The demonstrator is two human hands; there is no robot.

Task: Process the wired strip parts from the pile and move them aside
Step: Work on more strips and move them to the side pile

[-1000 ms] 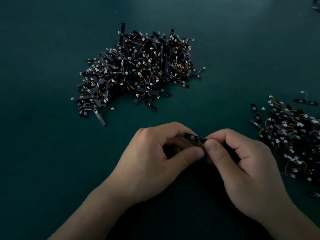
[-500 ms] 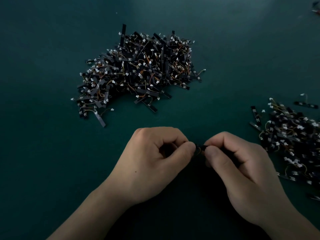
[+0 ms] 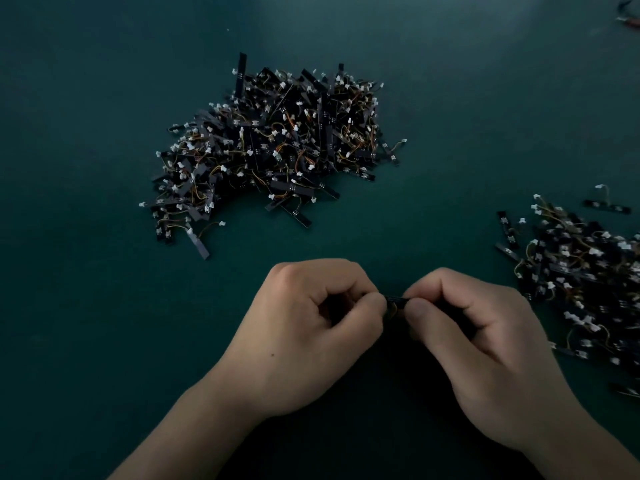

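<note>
strip part (image 3: pixel 397 299) less exposed, pile (image 3: pixel 277 150) unchanged

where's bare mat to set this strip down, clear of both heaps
Bare mat: left of the big pile and left hand; the band between that pile and the hands; the gap between pile and right heap. Crowded: the right edge, heap close beside the right hand.

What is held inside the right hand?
A black wired strip part sticks out toward the left hand, which also pinches it; curled fingers of the right hand cover the rest.
</note>
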